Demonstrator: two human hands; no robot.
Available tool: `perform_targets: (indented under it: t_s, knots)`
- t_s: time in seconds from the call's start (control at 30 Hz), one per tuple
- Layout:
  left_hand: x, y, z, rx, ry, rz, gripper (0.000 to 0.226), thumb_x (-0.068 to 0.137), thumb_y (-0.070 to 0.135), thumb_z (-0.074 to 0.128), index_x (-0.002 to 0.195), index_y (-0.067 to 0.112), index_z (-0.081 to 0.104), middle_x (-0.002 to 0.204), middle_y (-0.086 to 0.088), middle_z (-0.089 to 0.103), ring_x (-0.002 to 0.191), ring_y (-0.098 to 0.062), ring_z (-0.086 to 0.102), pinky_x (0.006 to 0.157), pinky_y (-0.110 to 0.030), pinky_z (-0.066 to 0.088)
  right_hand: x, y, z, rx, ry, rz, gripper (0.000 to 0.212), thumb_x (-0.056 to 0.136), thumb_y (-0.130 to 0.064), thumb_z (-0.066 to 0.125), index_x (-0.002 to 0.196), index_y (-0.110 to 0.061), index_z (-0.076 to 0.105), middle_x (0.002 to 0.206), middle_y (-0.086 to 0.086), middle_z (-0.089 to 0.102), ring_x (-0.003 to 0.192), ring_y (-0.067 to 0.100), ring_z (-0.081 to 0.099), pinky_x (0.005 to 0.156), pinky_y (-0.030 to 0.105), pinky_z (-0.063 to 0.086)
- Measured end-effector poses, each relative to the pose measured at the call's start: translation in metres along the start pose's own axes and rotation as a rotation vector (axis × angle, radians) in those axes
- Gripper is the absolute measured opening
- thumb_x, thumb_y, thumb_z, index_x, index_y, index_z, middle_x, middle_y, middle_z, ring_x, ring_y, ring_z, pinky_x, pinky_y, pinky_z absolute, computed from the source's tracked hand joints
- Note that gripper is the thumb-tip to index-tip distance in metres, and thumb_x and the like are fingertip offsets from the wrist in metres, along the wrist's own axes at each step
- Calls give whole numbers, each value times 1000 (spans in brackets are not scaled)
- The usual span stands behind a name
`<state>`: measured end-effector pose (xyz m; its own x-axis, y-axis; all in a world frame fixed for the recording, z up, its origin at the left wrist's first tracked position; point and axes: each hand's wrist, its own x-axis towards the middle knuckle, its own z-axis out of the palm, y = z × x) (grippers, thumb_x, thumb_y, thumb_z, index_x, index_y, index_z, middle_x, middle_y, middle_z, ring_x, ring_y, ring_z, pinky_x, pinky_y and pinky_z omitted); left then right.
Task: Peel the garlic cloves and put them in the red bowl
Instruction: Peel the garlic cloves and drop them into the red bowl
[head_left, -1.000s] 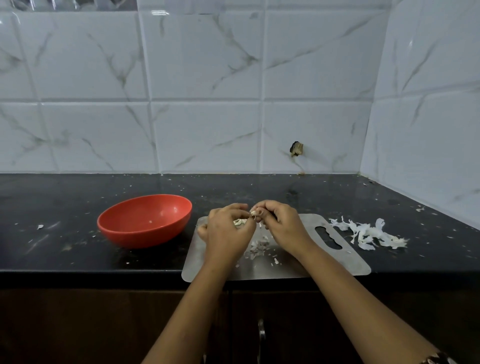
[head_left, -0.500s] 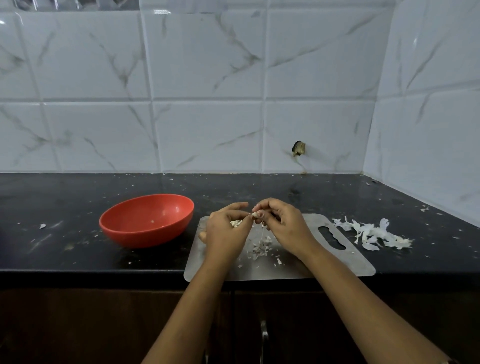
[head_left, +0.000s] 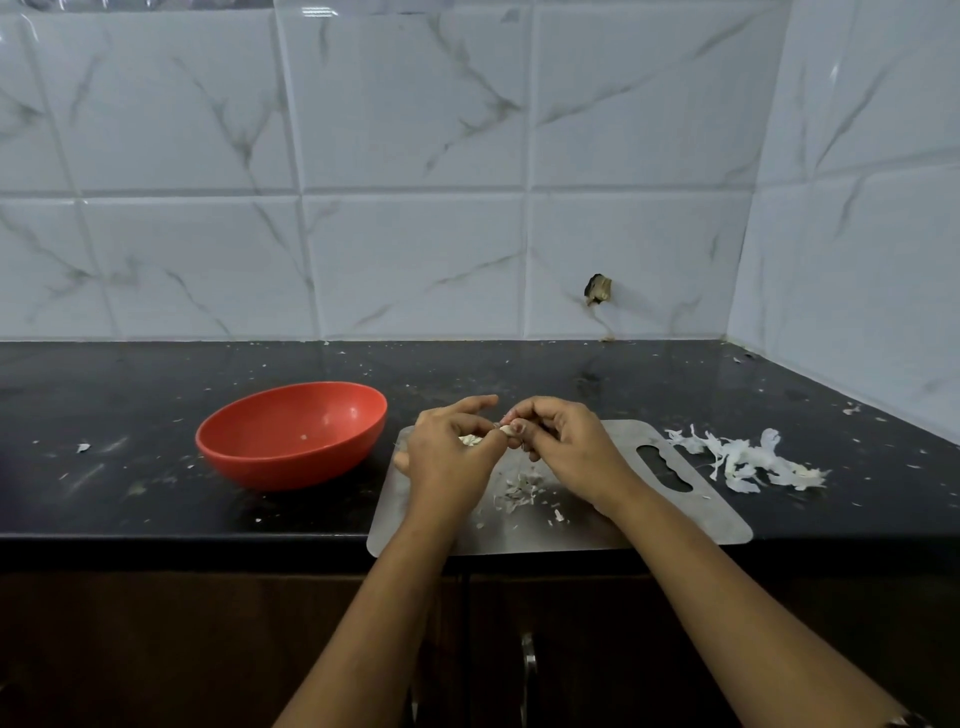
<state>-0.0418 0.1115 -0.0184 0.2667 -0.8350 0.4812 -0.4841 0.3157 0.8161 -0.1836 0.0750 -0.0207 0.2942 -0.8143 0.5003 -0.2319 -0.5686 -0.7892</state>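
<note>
Both hands meet above the steel cutting board (head_left: 691, 514). My left hand (head_left: 449, 462) curls round several pale garlic cloves (head_left: 471, 440), mostly hidden in the palm. My right hand (head_left: 566, 447) pinches one small clove (head_left: 506, 429) at its fingertips, right against the left thumb. The red bowl (head_left: 291, 436) sits on the black counter just left of the board; a tiny pale piece lies inside it. Small bits of skin (head_left: 522, 491) lie on the board under the hands.
A heap of white garlic skins (head_left: 748, 460) lies on the counter right of the board's handle slot. The black counter (head_left: 130, 483) carries scattered flecks. Tiled walls close the back and right side. Dark cabinet doors run below the counter edge.
Both hands stay together over the board, the fingers shifting only slightly on the garlic. The bowl and the skins have not moved.
</note>
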Motion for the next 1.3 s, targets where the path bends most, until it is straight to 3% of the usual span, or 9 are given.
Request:
perform_targets:
  t_s: [0.33,0.47,0.6,0.67,0.7,0.77,0.87,0.93,1.3]
  knots:
    - [1,0,-1,26,19,-4,20,78,30,71,60,39,70,92,38,59,115,-3,51,98,-48,33,1,2,-1,77,-10,-1,15,93,-9,62,93,-20,73,84,3,73,79,10,67,69,20,51]
    - [-2,3,-2,-89,-12,-60,14,78,36,75,65,41,73,107,30,64,114,0,54,99,-44,27,1,4,-2,87,14,5,14,94,-8,62,98,-16,72,88,5,74,84,16,69,70,22,53]
    - [-4,6,-4,-156,-59,-121,5,80,27,74,76,30,77,118,21,64,103,4,54,89,-20,24,2,4,-2,47,15,-1,13,93,-9,62,99,-15,71,88,4,73,83,16,69,69,22,53]
    - [-4,6,-5,-181,-62,-117,5,81,20,74,79,20,79,119,16,65,93,10,54,68,6,24,1,3,-1,26,15,-10,13,93,-9,62,98,-17,72,87,3,73,83,16,69,70,22,53]
    - [-5,7,-6,-186,-63,-117,5,81,18,74,80,17,79,119,14,65,90,12,54,60,9,23,1,3,-1,16,17,-16,13,93,-9,63,97,-17,72,87,3,73,82,15,68,70,22,53]
    - [-4,6,-6,-193,-68,-114,5,81,18,74,80,16,79,119,15,65,90,13,53,62,6,27,1,3,-1,-6,23,-24,12,92,-10,64,95,-17,72,86,1,73,81,13,68,69,22,54]
    - [-4,3,-5,-86,-61,-130,7,79,27,73,76,25,78,116,25,63,96,7,53,83,-27,25,0,4,-1,-56,23,-33,11,91,-9,65,94,-17,73,84,0,72,78,10,67,68,21,53]
    - [-2,3,-5,-13,-44,-130,9,78,28,72,70,28,76,115,30,62,102,2,52,85,-35,19,-1,4,-1,-75,15,-35,11,91,-8,66,94,-15,74,84,0,72,76,8,66,68,20,53]
    - [0,-1,-4,-96,-47,-167,15,77,30,74,68,18,73,112,27,64,105,1,52,87,-37,20,-2,0,0,-40,-7,-54,15,91,-7,64,91,-20,71,84,-6,70,77,4,64,69,20,52]
